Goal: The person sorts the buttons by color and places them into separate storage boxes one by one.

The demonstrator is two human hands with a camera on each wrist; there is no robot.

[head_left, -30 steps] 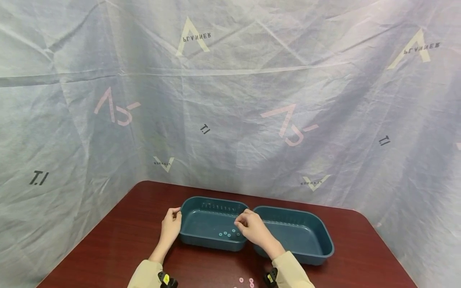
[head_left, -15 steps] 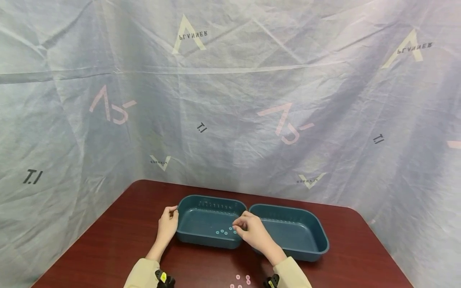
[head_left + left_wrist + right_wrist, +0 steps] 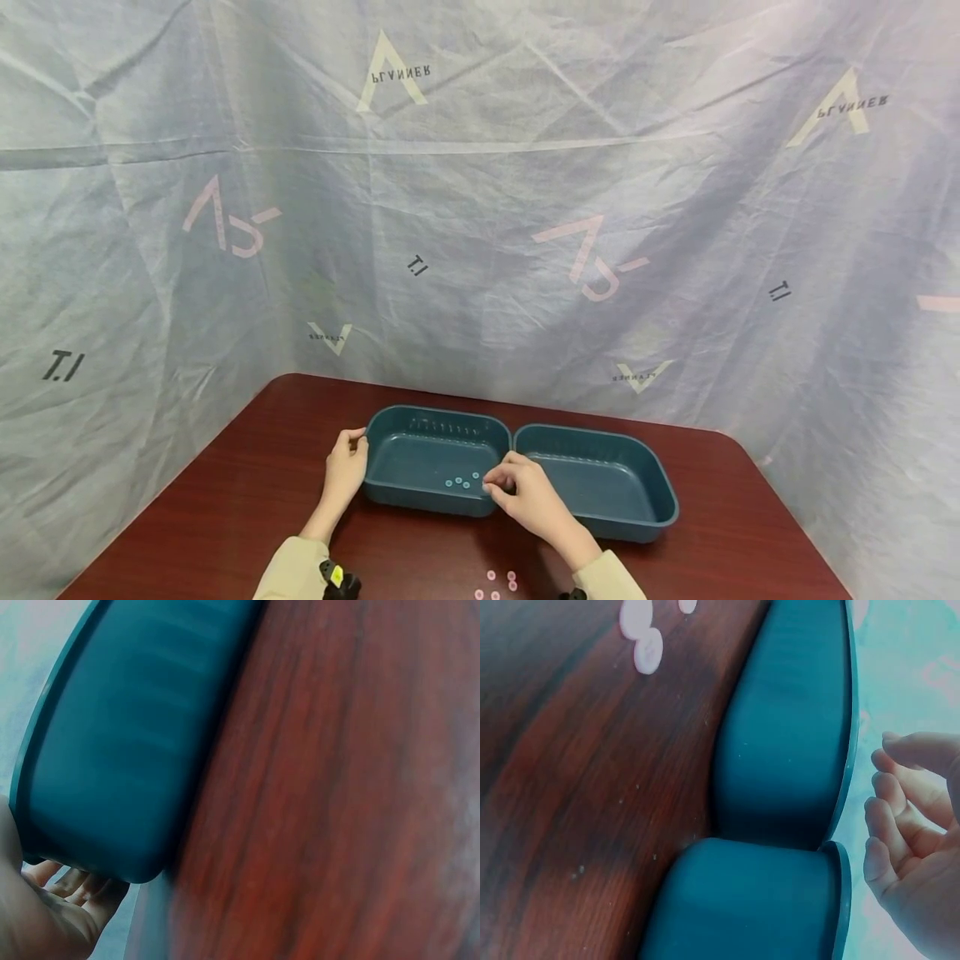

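My left hand (image 3: 347, 467) holds the left end of a teal plastic tray (image 3: 420, 500). In the left wrist view, that hand's curled fingers (image 3: 90, 889) lie against the tray's end wall, and the thumb is at its rim. Several small light-blue buttons (image 3: 458, 480) lie on the tray floor, towards its front right. Above the tray's front right corner is my right hand (image 3: 532, 500), its thumb and index tips close together and overlapping one blue button in the head view. From the right wrist, the hand (image 3: 922, 825) shows loosely bent fingers with nothing visible between them.
A second teal tray (image 3: 622, 529) stands right beside the first, their ends close together. Several pink buttons (image 3: 491, 575) lie on the dark red wooden table (image 3: 420, 558) near its front. A grey printed cloth (image 3: 480, 250) hangs behind the table.
My right hand has drawn back towards the left tray's front edge, fingertips lower in the head view. The left hand keeps its hold. The whole head view has shifted slightly.
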